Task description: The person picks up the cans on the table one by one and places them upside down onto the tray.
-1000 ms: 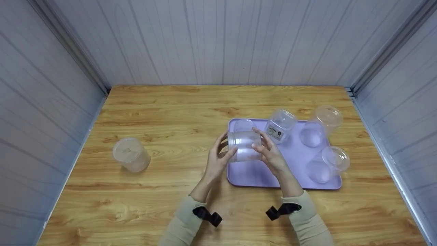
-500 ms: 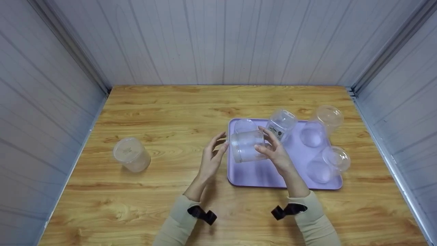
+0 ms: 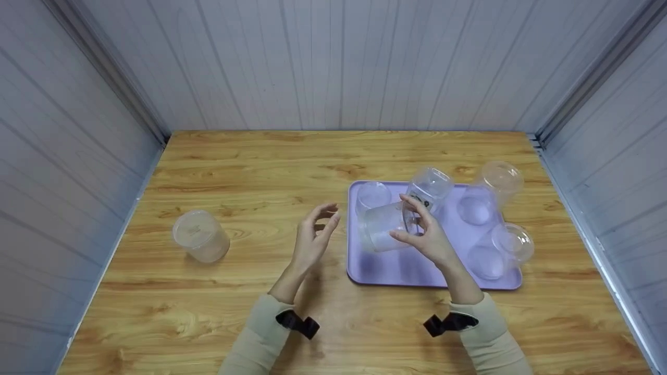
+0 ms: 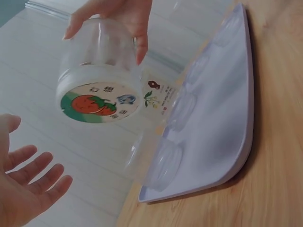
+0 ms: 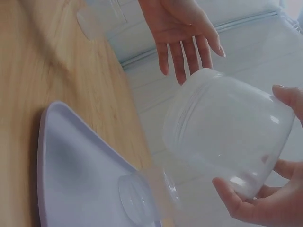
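My right hand (image 3: 430, 240) grips a clear plastic jar (image 3: 383, 226) near its base, tilted on its side above the purple tray (image 3: 432, 265). Its lidded end points left; in the left wrist view a round fruit label (image 4: 99, 102) with red fruit shows on that lid (image 4: 71, 75). My left hand (image 3: 311, 239) is off the jar, left of the tray, with relaxed fingers and nothing in it. In the right wrist view the left hand (image 5: 182, 30) hangs just past the lid. Thumb and fingers of the right hand (image 5: 279, 203) clasp the other end.
Several clear jars stand on the tray: one (image 3: 373, 194) at its back left, a squarish labelled one (image 3: 432, 183) at the back, and two at the right (image 3: 501, 178), near and far. Another lidded jar (image 3: 200, 237) stands on the wooden table (image 3: 250, 291) at the left.
A second ago both hands held the jar. The left hand has let go and drawn back left and down; the right hand has shifted slightly right with the jar, which is tilted more.
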A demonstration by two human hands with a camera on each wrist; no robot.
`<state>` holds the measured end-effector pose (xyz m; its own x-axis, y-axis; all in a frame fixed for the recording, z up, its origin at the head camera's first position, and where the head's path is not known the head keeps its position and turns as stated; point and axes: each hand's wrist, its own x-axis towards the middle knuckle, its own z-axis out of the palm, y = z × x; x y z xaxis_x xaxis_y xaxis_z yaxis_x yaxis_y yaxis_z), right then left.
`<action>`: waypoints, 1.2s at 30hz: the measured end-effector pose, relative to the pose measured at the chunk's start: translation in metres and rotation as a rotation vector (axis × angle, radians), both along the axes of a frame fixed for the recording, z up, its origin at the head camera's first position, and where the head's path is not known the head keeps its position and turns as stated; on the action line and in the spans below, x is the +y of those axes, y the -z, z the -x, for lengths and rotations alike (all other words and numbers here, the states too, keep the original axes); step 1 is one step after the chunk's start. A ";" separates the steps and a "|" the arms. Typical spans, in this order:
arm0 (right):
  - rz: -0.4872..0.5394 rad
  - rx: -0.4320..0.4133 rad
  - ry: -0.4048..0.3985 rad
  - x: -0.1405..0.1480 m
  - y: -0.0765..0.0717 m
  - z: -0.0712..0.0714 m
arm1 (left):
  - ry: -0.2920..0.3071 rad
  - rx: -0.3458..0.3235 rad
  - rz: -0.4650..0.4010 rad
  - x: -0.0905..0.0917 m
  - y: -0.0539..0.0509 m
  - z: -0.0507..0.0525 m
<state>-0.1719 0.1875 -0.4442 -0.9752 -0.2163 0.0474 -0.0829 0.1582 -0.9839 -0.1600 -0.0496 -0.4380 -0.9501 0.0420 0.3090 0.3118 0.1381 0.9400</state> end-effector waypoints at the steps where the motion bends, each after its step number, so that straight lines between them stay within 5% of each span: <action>1: -0.022 0.000 0.002 0.001 -0.001 -0.001 | -0.005 0.005 0.012 -0.001 -0.001 0.000; 9: -0.157 0.037 -0.010 -0.001 -0.027 -0.014 | -0.049 0.033 0.101 -0.012 0.000 0.005; 15: -0.277 0.097 -0.004 0.010 -0.004 -0.005 | -0.061 0.035 0.205 -0.029 0.027 0.021; 28: -0.456 0.277 -0.021 0.019 0.008 -0.002 | -0.102 0.037 0.443 -0.061 0.028 0.021; 36: -0.544 0.284 0.003 0.024 0.010 -0.004 | -0.130 0.046 0.557 -0.079 0.034 0.019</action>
<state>-0.1680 0.2112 -0.4544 -0.9411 -0.2801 0.1895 -0.3294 0.6319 -0.7016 -0.1786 -0.1289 -0.4718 -0.9444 0.0939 0.3152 0.2982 0.6491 0.6998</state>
